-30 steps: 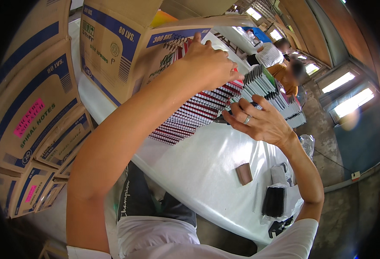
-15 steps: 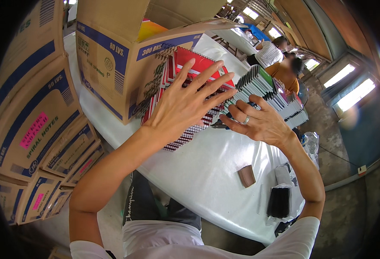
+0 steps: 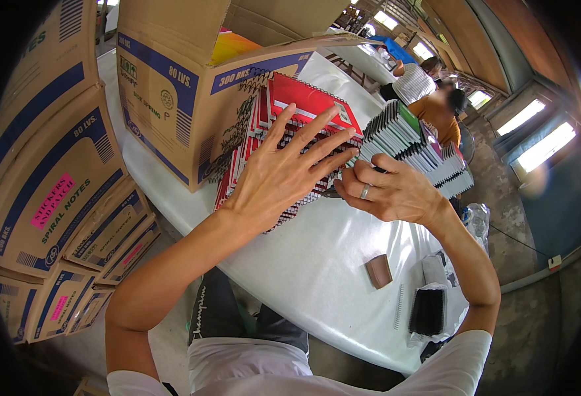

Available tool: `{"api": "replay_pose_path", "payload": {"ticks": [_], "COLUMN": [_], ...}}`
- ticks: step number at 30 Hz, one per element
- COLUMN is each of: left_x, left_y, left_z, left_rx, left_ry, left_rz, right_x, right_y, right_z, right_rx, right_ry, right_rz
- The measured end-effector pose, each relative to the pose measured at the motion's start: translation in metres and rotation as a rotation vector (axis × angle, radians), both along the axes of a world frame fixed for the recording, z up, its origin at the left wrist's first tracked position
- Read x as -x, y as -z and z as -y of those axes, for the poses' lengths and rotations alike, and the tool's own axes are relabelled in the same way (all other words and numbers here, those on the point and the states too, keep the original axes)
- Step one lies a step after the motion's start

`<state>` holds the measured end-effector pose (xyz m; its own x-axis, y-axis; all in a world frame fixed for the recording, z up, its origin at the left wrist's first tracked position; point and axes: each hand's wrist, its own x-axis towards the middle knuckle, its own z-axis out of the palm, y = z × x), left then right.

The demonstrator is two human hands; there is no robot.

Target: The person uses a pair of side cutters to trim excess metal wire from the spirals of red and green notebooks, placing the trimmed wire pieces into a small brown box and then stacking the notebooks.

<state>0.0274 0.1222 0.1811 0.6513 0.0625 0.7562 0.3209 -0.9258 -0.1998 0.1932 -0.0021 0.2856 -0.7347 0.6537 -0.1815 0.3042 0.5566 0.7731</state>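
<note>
A stack of red spiral notebooks (image 3: 320,99) lies on the white-covered table, its coil bindings facing partly toward me. My left hand (image 3: 284,162) rests on the stack with fingers spread, pressing on the covers and holding nothing. At the right corner of the stack is my right hand (image 3: 393,190), its fingers curled together beside the coil ends and a ring on one finger. A small dark piece shows beneath those fingers, but what they grip is hidden. Just beyond stands a row of stacked spiral notebooks (image 3: 396,135) with green, purple and red covers.
An open carton (image 3: 155,109) borders the stack on the left. More cartons (image 3: 53,191) are piled at far left. On the near right of the table (image 3: 290,264) lie a brown block-like piece (image 3: 379,271), a loose coil (image 3: 400,307) and black coils in plastic (image 3: 428,310). Two people sit beyond.
My right hand has shifted slightly, and its fingers have curled in more tightly. The left hand stays spread on the red notebooks, with little movement.
</note>
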Motion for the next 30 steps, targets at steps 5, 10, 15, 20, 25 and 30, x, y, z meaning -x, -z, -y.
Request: {"api": "replay_pose_path", "payload": {"ticks": [5, 10, 15, 20, 25, 30], "left_x": [0.003, -0.023, -0.030, -0.033, -0.029, -0.030], "left_y": [-0.035, -0.076, -0.068, -0.064, -0.064, -0.064], "left_z": [-0.012, -0.041, -0.053, -0.056, -0.053, -0.053], "left_rx": [0.043, 0.367, 0.529, 0.521, 0.532, 0.528], "left_ry": [0.060, 0.028, -0.035, -0.011, 0.012, 0.013], "left_rz": [0.196, -0.208, -0.340, -0.324, -0.302, -0.308], "right_x": [0.039, 0.063, 0.023, 0.006, 0.002, 0.037], "right_y": [0.000, 0.013, -0.009, -0.002, 0.009, 0.033], "right_z": [0.004, 0.015, 0.020, 0.015, 0.022, 0.041], "right_rx": [0.127, 0.036, -0.091, -0.100, -0.148, -0.154], "right_ry": [0.276, 0.658, 0.238, 0.094, 0.111, 0.603], "right_rz": [0.023, 0.080, -0.033, 0.120, 0.079, -0.133]}}
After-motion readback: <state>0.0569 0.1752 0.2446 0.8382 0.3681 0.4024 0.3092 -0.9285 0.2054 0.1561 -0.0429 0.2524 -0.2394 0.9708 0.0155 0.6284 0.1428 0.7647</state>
